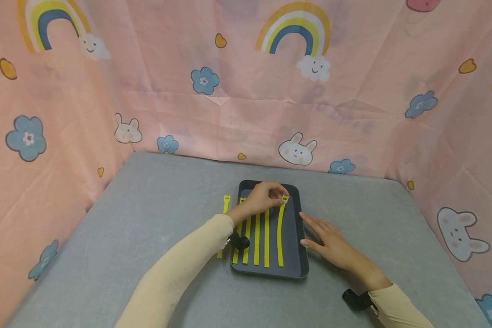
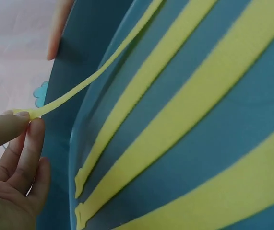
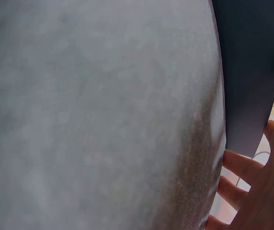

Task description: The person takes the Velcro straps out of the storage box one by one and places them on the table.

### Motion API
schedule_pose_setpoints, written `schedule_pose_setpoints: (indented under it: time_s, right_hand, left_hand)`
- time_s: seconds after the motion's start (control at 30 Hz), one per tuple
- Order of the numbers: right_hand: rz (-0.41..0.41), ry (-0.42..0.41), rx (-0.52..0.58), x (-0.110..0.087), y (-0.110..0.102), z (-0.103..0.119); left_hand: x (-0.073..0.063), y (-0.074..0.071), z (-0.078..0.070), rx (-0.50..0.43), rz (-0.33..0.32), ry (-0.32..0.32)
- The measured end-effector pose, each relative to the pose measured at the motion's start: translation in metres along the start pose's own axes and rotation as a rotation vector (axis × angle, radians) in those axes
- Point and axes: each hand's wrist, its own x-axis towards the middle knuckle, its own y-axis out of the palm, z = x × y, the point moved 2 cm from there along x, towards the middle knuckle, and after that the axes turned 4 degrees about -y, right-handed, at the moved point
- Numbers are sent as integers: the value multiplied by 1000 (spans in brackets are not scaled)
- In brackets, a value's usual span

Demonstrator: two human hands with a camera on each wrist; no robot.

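Note:
My left hand (image 1: 263,197) reaches over a dark tray (image 1: 292,266) and pinches the slotted head of a yellow hook-and-loop cable tie (image 1: 280,237) between thumb and fingers. In the left wrist view that held cable tie (image 2: 98,72) rises at the pinched end, while its far part runs down into the tray. Several matching yellow cable ties (image 1: 257,246) lie side by side, lengthwise, in the tray's left and middle. My right hand (image 1: 332,243), fingers extended, touches the tray's right rim. The right wrist view shows its fingers (image 3: 242,165) by the dark tray wall (image 3: 249,81).
Just outside the tray's left side, another yellow cable tie (image 1: 226,203) lies on the grey tabletop (image 1: 156,196), partly hidden by the left forearm. A pink printed curtain (image 1: 246,114) closes in the back and sides. Both wrists carry a small black camera (image 1: 239,241).

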Motion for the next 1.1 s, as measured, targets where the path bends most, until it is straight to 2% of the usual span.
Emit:
schedule_pose_setpoints:
  time_s: [0.27,0.73,1.1]
  right_hand:
    - [-11,-17,-2,-3,-1,0]
    - [-16,-31,-5,-2,-1,1]
    - [-2,-12,17,-4,-3,2]
  left_hand:
    - [-1,-2,-6,-31,40,28]
    - [-6,-6,-17,-79,53,36]
    - [-9,-12,-34,-79,15,62]
